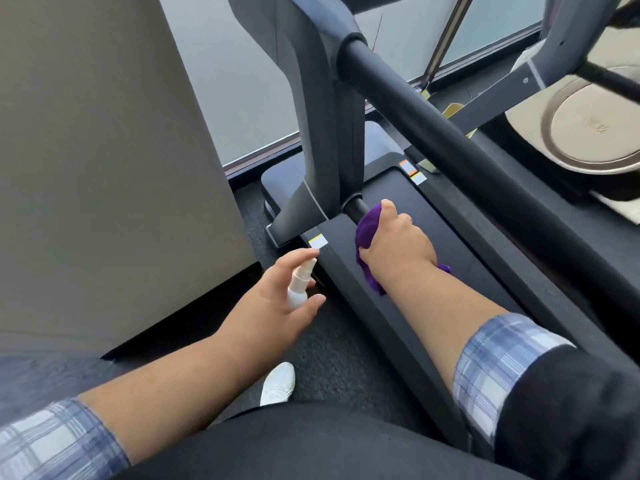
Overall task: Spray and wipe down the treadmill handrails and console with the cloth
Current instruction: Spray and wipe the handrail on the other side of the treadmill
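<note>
Fingers [408, 223] of the right hand [398, 247] are curling round the purple cloth [367, 233], pressing it against the lower rail [356, 207] just where that short black bar is leaving the grey upright [325, 133]. So the wiping step is under way, down low on the frame. The left hand [277, 303] is hanging beside the deck [398, 306], gripping a small white spray bottle [299, 285], its forefinger reaching past the nozzle; whether it is pressing, I cannot quite tell. Above, the long handrail [467, 150] is slanting across, seemingly untouched. Next, I judge, the cloth is needing to slide along this bar, then climb to that rail. The console is lying out of view.
</note>
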